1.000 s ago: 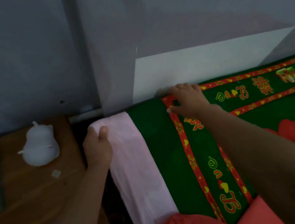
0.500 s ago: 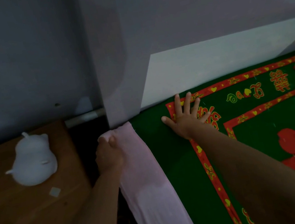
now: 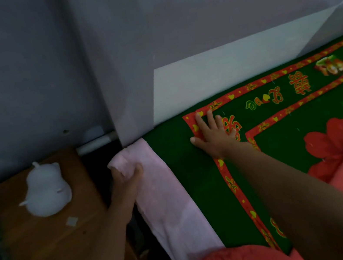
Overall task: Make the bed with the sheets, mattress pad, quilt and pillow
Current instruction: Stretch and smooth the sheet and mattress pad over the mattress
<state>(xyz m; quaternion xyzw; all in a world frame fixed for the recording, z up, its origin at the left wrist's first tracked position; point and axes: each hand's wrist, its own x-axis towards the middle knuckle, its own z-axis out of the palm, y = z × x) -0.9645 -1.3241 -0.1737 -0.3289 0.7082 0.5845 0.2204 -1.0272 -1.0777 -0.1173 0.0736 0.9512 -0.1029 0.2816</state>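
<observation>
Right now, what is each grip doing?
Left grip: curled round the corner of the pink sheet, holding it.
Right grip: open, fingers straight, pressed flat on the green sheet.

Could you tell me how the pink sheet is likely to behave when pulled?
Probably floppy: the pink sheet bunches into a soft fold where the left hand grips it. Likely light, as it hangs thinly down the side. It may catch under the green cover, which seems to overlap it.
</observation>
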